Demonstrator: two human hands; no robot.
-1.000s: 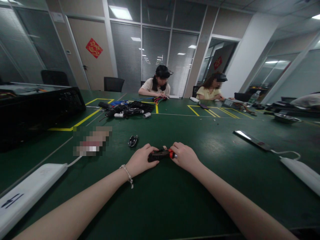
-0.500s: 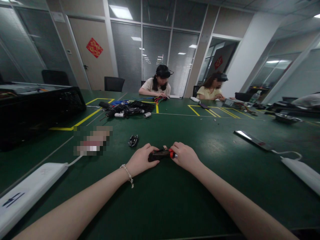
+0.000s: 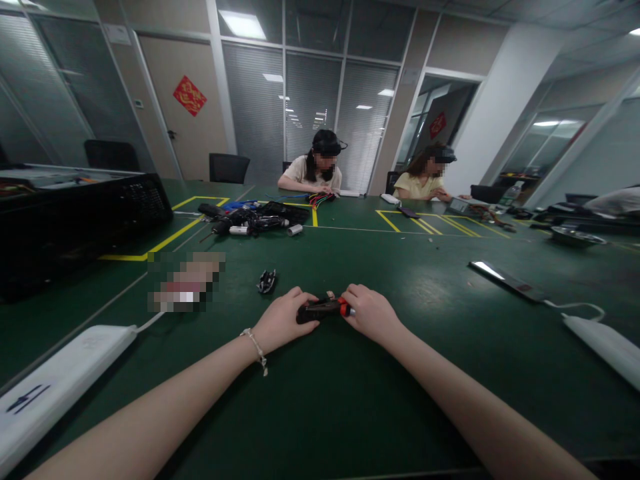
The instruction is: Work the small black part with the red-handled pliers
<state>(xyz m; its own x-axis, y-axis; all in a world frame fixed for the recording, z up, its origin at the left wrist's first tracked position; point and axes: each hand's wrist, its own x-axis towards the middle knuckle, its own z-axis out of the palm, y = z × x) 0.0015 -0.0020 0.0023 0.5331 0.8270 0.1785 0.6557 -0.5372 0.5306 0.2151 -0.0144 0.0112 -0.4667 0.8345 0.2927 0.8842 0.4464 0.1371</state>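
A slim, elongated black-and-red piece (image 3: 319, 312) is being held b/w the hands, centred low on the dark green, faintly glossy worktop (image 3: 390, 407); whether it's touching the surface can't be told. It's being taken as clock centre, 12 being straight ahead. Its black end is being gripped from 9 o'clock by the L hand (image 3: 281, 321), thumb & fingers clamped round it. Its red end is being pinched from 3 o'clock by the R hand (image 3: 373, 315), fingers together on it, a short pale, metal-looking bit showing beside them.

Progress: work is prob. being caught midway, as both ends are being gripped & nothing is being set down; what's done inside the grip is being hidden by fingers, so the remainder can't be judged. At 10 o'clock, a small, jagged black-and-silver part (image 3: 267, 281) is lying loose, near the L hand, untouched; any link is unclear.

Materials: the held body is looking matte, prob. hard plastic, its red section brighter. At 11 o'clock, a tangled heap of black & blue parts (image 3: 265, 219) is sitting well apart, w/ a smooth silvery cylinder (image 3: 295, 230) lying by it.
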